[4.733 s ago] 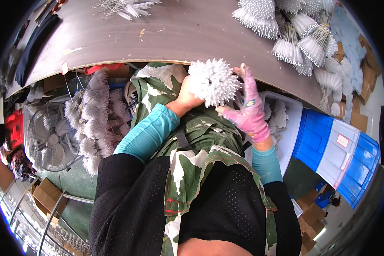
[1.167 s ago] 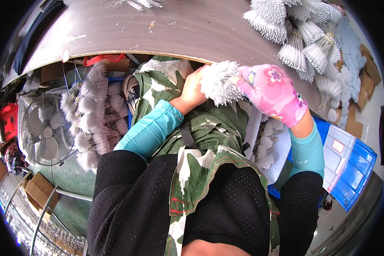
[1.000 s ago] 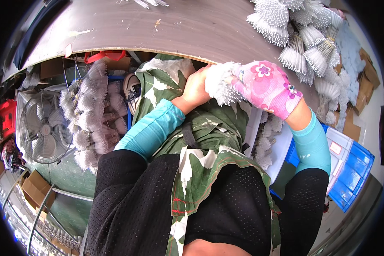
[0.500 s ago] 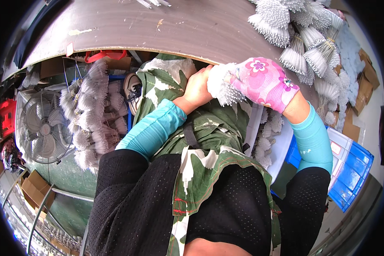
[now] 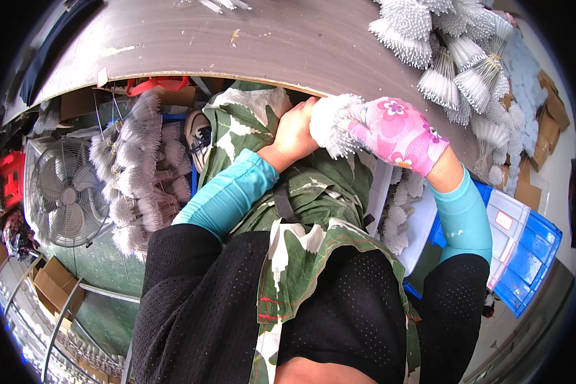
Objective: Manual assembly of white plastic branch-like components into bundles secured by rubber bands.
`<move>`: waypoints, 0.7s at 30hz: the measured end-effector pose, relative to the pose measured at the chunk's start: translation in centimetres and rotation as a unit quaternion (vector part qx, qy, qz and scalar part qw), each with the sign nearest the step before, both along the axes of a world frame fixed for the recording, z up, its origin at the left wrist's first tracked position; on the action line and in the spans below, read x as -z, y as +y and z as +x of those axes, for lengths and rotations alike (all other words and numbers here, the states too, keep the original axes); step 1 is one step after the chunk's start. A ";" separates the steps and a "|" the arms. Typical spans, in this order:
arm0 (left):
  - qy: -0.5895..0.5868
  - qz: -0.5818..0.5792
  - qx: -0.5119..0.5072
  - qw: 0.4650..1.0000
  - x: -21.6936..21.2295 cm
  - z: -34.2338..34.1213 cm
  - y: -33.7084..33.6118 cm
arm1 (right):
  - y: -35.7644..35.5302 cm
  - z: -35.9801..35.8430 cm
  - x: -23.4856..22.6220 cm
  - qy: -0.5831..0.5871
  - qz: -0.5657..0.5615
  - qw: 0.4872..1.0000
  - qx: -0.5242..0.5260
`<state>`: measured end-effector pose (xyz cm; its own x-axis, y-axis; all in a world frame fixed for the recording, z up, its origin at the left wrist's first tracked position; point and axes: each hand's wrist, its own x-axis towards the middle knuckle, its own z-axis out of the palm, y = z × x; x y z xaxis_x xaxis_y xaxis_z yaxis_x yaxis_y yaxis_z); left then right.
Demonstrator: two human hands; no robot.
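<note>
At the table's near edge, my bare left hand (image 5: 295, 132) is closed round a bundle of thin white-tipped stems (image 5: 335, 125). The bundle's fluffy tips fan out to the right of that fist, over my lap. My right hand (image 5: 395, 133), in a pink flowered glove, presses against the right side of these tips. Its fingertips are hidden among them and behind the hand, so I cannot see how far they close. Whatever part of the bundle lies inside my left fist is hidden.
Similar tied bundles (image 5: 457, 64) are heaped at the table's (image 5: 288, 45) far right. More bundles hang at left beside a fan (image 5: 67, 192). A blue and white crate (image 5: 525, 249) stands right of my right arm. My lap is covered by a camouflage apron (image 5: 320, 198).
My right hand has shifted slightly down, its wrist lower and the glove tilted more. The bundle's tips have turned and spread a little. My left hand stays in place.
</note>
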<state>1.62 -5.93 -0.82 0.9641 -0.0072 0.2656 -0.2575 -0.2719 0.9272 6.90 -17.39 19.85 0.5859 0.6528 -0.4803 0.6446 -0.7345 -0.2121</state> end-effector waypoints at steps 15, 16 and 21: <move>-0.016 0.004 -0.004 1.000 0.0 0.2 -0.2 | -2.0 1.0 1.2 -0.038 0.084 0.991 -0.102; -0.007 0.004 0.001 1.000 0.0 0.2 -0.1 | -2.5 1.2 1.2 -0.067 0.155 0.969 -0.178; 0.010 -0.054 0.024 0.998 0.9 0.2 0.0 | -3.8 0.4 -0.8 0.271 0.187 0.888 0.322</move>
<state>1.79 -5.89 -1.75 0.9683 -0.0261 0.2484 -0.2493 -0.1577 0.9555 7.31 -21.15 20.68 0.6439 0.4398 -0.6260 -0.1539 -0.7271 -0.6691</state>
